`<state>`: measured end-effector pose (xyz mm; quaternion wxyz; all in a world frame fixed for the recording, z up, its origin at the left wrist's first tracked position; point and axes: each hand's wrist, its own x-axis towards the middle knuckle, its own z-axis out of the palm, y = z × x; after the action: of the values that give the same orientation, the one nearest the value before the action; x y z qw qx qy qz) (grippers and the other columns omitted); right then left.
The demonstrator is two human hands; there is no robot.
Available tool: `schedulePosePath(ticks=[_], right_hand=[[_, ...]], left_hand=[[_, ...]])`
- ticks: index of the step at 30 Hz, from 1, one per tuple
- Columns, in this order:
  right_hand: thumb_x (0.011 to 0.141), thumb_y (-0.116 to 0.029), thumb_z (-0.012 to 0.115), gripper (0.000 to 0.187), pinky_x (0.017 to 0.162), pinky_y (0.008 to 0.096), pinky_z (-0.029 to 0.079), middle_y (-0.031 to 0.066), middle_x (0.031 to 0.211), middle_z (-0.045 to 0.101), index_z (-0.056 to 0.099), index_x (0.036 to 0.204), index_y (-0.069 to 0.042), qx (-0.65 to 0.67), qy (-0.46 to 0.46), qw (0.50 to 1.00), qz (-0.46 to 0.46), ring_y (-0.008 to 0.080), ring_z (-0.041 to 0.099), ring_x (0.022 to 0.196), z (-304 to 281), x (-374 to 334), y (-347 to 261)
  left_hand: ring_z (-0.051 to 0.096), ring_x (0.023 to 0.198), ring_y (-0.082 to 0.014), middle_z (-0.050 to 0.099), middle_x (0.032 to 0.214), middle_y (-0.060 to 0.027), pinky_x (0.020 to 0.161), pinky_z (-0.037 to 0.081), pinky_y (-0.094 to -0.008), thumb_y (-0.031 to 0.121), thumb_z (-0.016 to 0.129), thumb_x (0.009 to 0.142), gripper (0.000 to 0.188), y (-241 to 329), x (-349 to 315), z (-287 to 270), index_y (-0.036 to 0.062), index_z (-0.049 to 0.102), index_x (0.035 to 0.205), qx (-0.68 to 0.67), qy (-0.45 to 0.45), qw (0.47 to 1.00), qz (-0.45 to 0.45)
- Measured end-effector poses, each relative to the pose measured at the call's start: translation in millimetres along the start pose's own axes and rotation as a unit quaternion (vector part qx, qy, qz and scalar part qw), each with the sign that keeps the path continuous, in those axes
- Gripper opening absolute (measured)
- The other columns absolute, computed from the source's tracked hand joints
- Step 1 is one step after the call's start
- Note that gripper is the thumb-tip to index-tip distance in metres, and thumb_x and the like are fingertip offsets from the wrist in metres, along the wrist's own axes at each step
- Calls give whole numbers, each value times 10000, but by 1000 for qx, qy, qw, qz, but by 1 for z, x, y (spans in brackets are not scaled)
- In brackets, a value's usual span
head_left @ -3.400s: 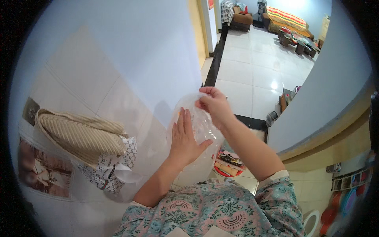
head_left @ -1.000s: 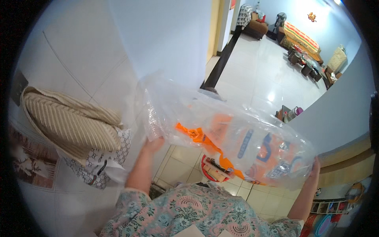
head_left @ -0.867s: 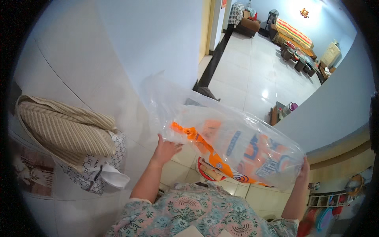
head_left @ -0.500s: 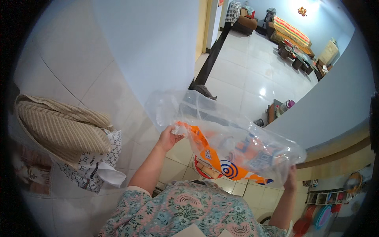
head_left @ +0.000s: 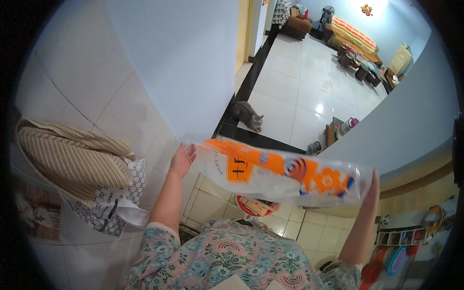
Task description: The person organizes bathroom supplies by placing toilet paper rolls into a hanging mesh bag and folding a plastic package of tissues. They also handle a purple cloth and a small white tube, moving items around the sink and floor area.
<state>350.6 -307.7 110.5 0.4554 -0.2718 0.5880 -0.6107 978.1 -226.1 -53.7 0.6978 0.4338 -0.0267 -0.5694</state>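
Left of the bag (head_left: pixel 278 170), a towel (head_left: pixel 72 157) partly hides a packet (head_left: pixel 137 179). The left grip (head_left: pixel 183 159) holds the bag's left end. The bag, print blurred, stretches between both grips, partly covering a red basin (head_left: pixel 242 207). The right grip (head_left: pixel 373 188) holds the right end, fingers indistinct.

Home: striped sofa (head_left: pixel 355 35), low table (head_left: pixel 358 60), standing fan (head_left: pixel 325 17), cat (head_left: pixel 246 115) on tiles (head_left: pixel 282 89)

1. The white tiled floor (head_left: pixel 282 87) of the far room carried a grey cat (head_left: pixel 245 114), lying at the dark border (head_left: pixel 275 141); farther back stood a low table (head_left: pixel 361 62), a sofa (head_left: pixel 355 46) and a fan (head_left: pixel 326 16);
2. the low table carried small things (head_left: pixel 349 49), hard to recognise;
3. the cream tiled floor (head_left: pixel 210 205) nearer carried a red round container (head_left: pixel 241 206).
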Motion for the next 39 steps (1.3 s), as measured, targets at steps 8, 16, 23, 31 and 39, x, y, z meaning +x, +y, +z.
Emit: schedulePosePath(ticks=[8, 16, 23, 31, 39], right_hand=[[880, -298, 552, 365, 829, 348, 450, 84, 1109, 546, 510, 1129, -36, 291, 24, 871, -395, 203, 532, 1000, 156, -92, -97], [828, -260, 617, 339, 532, 370, 452, 97, 865, 563, 492, 1063, -50, -235, -129, 932, 242, 211, 545, 697, 65, 21, 244], [815, -413, 649, 336, 632, 346, 502, 60, 785, 584, 551, 871, -97, 77, -179, 970, 148, 196, 585, 721, 155, 36, 61], [864, -408, 590, 309, 605, 320, 503, 43, 706, 579, 557, 832, -103, 108, -205, 956, 177, 180, 578, 643, 187, -22, 49], [948, -355, 414, 367, 710, 334, 523, 138, 910, 636, 556, 947, -16, 28, -349, 927, 132, 222, 626, 756, 185, -90, 31]], left_hand=[[516, 997, -189, 481, 1195, -80, 825, 441, -319, 302, 480, 926, 520, 29, -39, 54, 90, 289, 1361, 33, -49, 985, 160], [528, 734, -123, 544, 962, -35, 603, 453, -262, 169, 508, 893, 370, -76, -99, -42, 100, 429, 1248, 90, 150, 984, 20], [535, 719, -99, 551, 920, -41, 616, 459, -246, 88, 479, 880, 333, -74, -100, -56, 55, 451, 1210, 194, 125, 973, 15], [531, 996, -169, 482, 1180, -83, 784, 481, -294, 118, 584, 857, 516, -89, -106, 39, 66, 355, 1316, 448, -172, 870, 108], [392, 1237, -305, 335, 1378, -148, 981, 377, -381, 245, 693, 780, 764, -64, -144, 213, 86, 247, 1379, 557, -258, 702, 362]])
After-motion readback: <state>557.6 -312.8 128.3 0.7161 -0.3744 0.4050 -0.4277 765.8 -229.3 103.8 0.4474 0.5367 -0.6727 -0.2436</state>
